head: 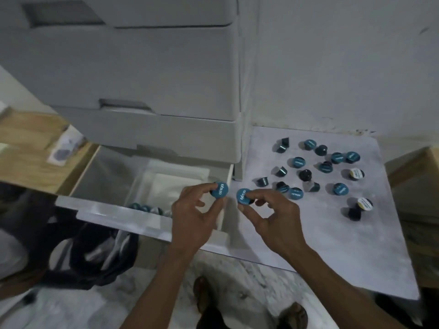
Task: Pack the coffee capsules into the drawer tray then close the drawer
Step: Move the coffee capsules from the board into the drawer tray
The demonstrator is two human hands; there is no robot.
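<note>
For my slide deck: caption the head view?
Left hand and right hand each hold a teal capsule beside the open drawer.

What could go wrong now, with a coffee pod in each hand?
The left hand pinches its pod right over the open drawer's side wall, so a slip might drop it outside the tray. The right hand holds its pod only by the fingertips. Many loose pods lie on the mat, where an arm could knock them off.
</note>
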